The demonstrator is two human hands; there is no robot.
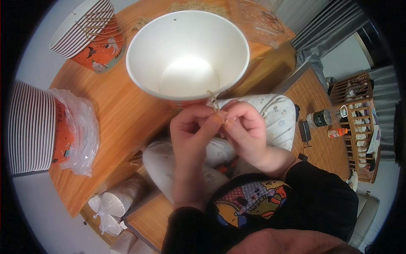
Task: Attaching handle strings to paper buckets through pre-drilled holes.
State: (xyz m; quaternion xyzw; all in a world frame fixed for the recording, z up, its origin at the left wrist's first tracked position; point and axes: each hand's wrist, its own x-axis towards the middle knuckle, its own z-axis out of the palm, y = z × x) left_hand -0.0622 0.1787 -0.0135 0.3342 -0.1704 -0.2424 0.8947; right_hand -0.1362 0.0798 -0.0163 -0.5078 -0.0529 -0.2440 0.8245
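A large white-lined paper bucket [190, 31] leans open toward me at the table's edge, its orange outside just showing below the rim. A thin tan cord [214, 100] runs over the near rim down to my fingertips. My left hand [192, 129] is closed, thumb and forefinger pinched on the cord. Right against it, my right hand [245, 129] is closed in a pinch on the same cord. The fingertips of both hands meet just below the rim. The cord's lower end is hidden by my fingers. A small dark hole shows in the bucket's far wall.
Nested orange buckets [91, 55] with tan cords stand on the wooden table [101, 93] at the far left. Another stack [31, 127], partly in clear plastic [80, 127], is nearer. Loose cords [196, 6] lie behind the bucket. Wrapped white buckets [120, 201] sit below; a bottle [320, 118] stands right.
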